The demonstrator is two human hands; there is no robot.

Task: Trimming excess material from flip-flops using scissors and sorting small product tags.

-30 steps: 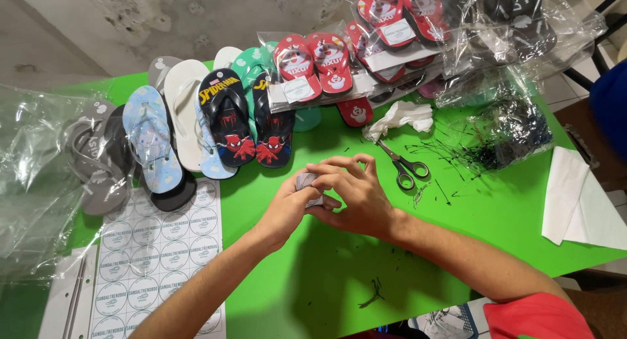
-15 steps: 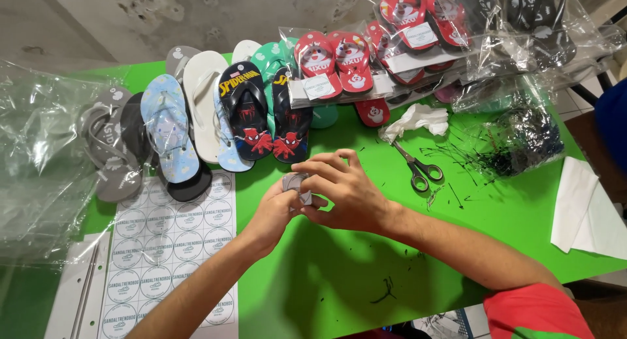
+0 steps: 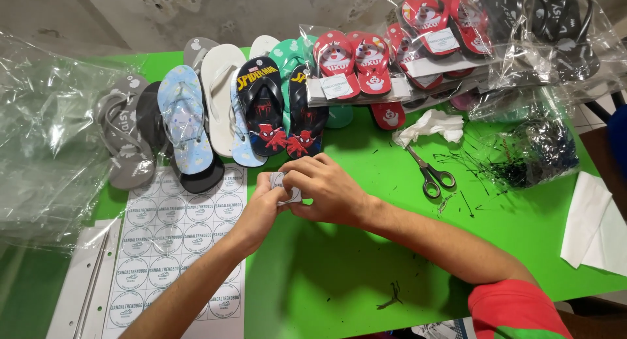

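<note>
I see both hands meeting over the middle of the green surface (image 3: 392, 260). My left hand (image 3: 261, 208) comes up from the near-left edge and my right hand (image 3: 326, 192) reaches in from the near-right corner, its red sleeve (image 3: 516, 309) showing low in the view. Between them sits a small grey-white sticker piece (image 3: 282, 185) — the left hand's fingers are pinched narrow on its left side, and the right hand's fingers are curled closed over its top and right side, so both hands hold it just above the surface.

Directly to the left, touching the near-left edge, lies a white sheet of round stickers (image 3: 176, 241), with white strips (image 3: 85, 280) beside it. Along the far edge runs a row of flip-flops: a grey pair (image 3: 124, 143), a pale blue one (image 3: 186, 120), a white one (image 3: 222, 91), and 2 black ones with a red cartoon figure (image 3: 271, 107), the nearest things to the hands on the far side. Further right, red flip-flops in clear bags (image 3: 366, 68) are stacked toward the far-right corner.

Scissors (image 3: 431, 176) lie right of the hands, well apart, with a crumpled white cloth (image 3: 431, 127) just beyond them — and a scatter of black plastic ties (image 3: 516, 162) near that. Loose clear plastic (image 3: 46, 149) covers the left edge. White folded paper (image 3: 591, 225) rests at the right edge.
</note>
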